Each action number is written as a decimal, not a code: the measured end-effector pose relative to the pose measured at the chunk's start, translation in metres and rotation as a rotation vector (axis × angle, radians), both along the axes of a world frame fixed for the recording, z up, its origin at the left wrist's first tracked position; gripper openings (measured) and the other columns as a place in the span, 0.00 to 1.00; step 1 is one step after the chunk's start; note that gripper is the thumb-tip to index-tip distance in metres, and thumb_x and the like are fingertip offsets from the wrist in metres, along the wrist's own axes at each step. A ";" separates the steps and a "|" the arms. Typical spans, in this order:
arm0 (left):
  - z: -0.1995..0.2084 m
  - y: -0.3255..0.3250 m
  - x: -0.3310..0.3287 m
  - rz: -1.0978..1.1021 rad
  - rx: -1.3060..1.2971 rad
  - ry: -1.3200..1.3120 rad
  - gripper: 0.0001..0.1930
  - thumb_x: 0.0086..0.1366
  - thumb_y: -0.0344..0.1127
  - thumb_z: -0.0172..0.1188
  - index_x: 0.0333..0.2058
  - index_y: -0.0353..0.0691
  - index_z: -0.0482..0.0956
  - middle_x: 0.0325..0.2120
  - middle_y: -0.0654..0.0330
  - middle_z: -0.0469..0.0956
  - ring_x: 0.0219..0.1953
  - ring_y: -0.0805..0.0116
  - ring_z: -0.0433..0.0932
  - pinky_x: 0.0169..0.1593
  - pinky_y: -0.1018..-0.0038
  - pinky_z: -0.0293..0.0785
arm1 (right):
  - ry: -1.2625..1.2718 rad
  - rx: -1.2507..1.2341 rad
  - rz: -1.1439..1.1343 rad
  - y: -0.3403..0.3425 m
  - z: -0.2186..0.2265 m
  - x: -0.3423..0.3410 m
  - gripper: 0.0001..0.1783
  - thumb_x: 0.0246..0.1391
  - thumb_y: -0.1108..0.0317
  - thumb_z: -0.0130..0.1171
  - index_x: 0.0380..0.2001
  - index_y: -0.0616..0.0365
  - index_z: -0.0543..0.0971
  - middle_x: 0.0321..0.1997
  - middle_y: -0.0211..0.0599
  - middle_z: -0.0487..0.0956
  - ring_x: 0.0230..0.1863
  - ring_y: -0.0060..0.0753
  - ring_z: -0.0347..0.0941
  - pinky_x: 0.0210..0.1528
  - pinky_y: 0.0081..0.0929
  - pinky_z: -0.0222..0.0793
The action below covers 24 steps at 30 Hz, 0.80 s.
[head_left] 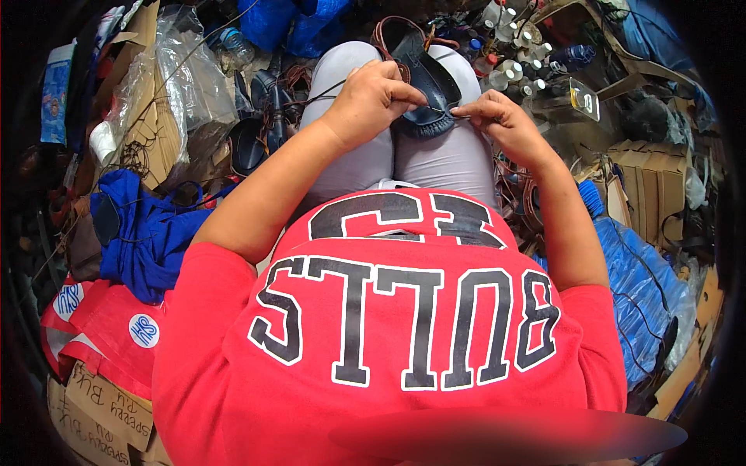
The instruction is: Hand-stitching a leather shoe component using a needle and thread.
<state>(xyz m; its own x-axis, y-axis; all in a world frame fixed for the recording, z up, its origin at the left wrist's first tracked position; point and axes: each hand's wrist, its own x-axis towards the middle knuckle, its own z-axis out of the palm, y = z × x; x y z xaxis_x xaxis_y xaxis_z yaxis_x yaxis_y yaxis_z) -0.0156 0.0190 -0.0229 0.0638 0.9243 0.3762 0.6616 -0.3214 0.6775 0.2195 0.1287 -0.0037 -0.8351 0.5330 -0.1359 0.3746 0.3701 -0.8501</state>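
A dark navy moccasin-style shoe (432, 84) rests across my lap, its gathered toe toward me and its brown-edged opening away from me. My left hand (378, 99) is closed in a pinch at the left side of the toe seam, its fingertips over the shoe. On the other side, my right hand (501, 123) pinches close to the toe's right edge. Whatever is between the fingertips of either hand is too small to make out. A thin dark cord (329, 90) runs out to the left from behind my left hand.
Several small bottles (509, 74) with white caps stand beyond my right knee. Dark shoes (249, 144) and clear plastic (194, 85) lie to the left, near a blue cloth (148, 233). Stacked cardboard (651, 182) and blue plastic sheeting (641, 287) are on the right.
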 end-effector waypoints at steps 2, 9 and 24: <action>-0.002 0.002 0.001 0.003 -0.010 0.019 0.09 0.48 0.27 0.66 0.29 0.49 0.85 0.22 0.63 0.71 0.30 0.64 0.69 0.35 0.70 0.66 | 0.010 -0.043 0.024 0.004 0.001 -0.001 0.27 0.41 0.88 0.45 0.40 0.50 0.82 0.32 0.30 0.69 0.37 0.24 0.68 0.44 0.19 0.65; -0.004 0.004 0.002 0.016 -0.014 0.067 0.10 0.48 0.28 0.66 0.29 0.52 0.85 0.22 0.65 0.71 0.30 0.65 0.69 0.35 0.69 0.66 | 0.017 -0.045 0.055 0.009 -0.001 -0.003 0.28 0.38 0.87 0.44 0.39 0.50 0.83 0.29 0.29 0.68 0.34 0.25 0.65 0.43 0.20 0.63; -0.003 0.007 0.002 -0.005 0.023 0.088 0.09 0.47 0.26 0.66 0.28 0.50 0.85 0.21 0.64 0.70 0.29 0.63 0.69 0.34 0.68 0.65 | -0.018 -0.090 0.062 0.011 0.003 -0.002 0.29 0.36 0.88 0.42 0.38 0.52 0.83 0.29 0.29 0.67 0.35 0.25 0.65 0.44 0.20 0.63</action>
<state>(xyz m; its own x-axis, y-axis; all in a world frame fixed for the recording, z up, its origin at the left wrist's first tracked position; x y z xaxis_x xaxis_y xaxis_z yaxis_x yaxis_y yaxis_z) -0.0139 0.0257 -0.0263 0.1022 0.9150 0.3902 0.7167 -0.3397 0.6090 0.2172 0.1396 -0.0011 -0.8629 0.4655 -0.1965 0.3692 0.3154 -0.8742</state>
